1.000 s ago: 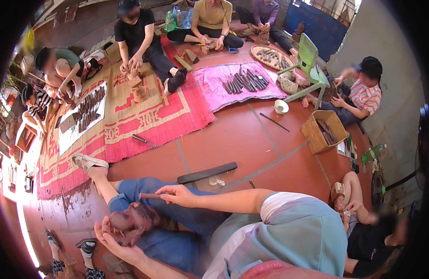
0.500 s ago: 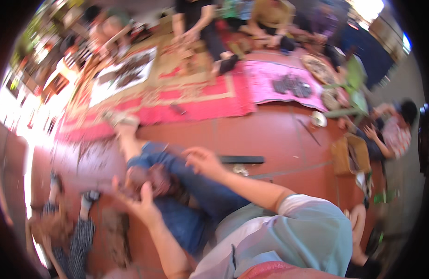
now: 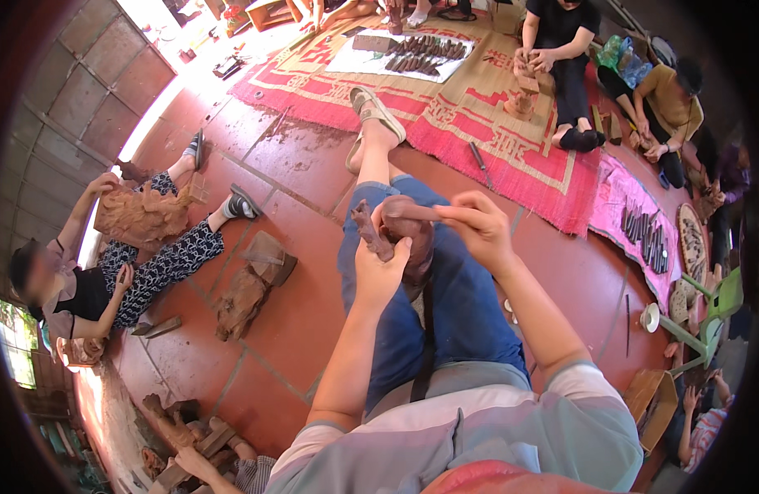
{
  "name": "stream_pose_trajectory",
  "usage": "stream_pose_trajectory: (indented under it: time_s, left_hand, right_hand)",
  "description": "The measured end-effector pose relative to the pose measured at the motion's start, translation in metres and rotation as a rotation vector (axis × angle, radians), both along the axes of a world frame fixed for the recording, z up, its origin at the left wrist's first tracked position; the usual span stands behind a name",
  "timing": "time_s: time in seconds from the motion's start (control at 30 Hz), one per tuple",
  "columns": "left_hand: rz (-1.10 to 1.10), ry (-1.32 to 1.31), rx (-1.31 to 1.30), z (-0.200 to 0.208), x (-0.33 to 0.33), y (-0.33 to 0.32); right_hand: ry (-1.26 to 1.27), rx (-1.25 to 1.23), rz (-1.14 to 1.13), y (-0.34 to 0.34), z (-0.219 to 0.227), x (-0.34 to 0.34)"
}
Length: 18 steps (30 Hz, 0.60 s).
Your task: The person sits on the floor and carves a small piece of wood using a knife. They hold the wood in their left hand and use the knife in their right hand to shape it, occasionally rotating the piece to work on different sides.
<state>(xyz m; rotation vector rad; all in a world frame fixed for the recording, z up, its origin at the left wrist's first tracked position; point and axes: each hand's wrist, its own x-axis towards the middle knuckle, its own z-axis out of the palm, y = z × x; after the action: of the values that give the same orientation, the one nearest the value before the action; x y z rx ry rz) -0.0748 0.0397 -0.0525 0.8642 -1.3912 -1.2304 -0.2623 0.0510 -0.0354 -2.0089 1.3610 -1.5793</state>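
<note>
A dark reddish-brown carved figure [image 3: 416, 251] with a rounded top rests on my lap, between my thighs. My left hand [image 3: 381, 267] is closed round its left side, thumb upward, by a thin, jagged projecting piece [image 3: 370, 230]. Against the rounded top lies a smooth brown strip [image 3: 412, 212], whose outer end my right hand [image 3: 482, 226] pinches between thumb and fingers. Whether the strip is separate from the figure, I cannot make out. The figure's lower part is partly hidden by my left hand.
On the tiled floor to my left lie carved wood blocks [image 3: 252, 288]. A person [image 3: 83, 284] beyond them holds a large carving [image 3: 145, 216]. Ahead is a red patterned mat [image 3: 511, 160] with a chisel-like tool [image 3: 481, 160]. A pink cloth [image 3: 622, 193] bears several dark tools; a green chair [image 3: 709, 321] stands right.
The view has swung left. My hands were apart with fingers spread near the figure; now the left grips it and the right pinches the strip at its top.
</note>
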Motion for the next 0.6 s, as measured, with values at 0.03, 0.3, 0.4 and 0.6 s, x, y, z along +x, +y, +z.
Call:
stream_pose_trajectory:
  time_s: [0.03, 0.3, 0.4, 0.6]
  left_hand:
    - [0.023, 0.002, -0.023, 0.000, -0.002, 0.000]
    - [0.084, -0.071, 0.107, 0.005, -0.008, 0.003]
    - [-0.087, 0.002, 0.058, -0.007, 0.023, -0.002]
    - [0.009, 0.233, 0.021, 0.034, 0.029, -0.002]
  right_hand:
    - [-0.016, 0.051, -0.062, 0.004, -0.008, -0.017]
    - [0.224, -0.180, -0.109, -0.003, 0.040, 0.017]
    - [-0.128, -0.050, -0.029, 0.014, -0.021, 0.022]
    - [-0.468, 0.191, -0.297, 0.065, -0.073, -0.026]
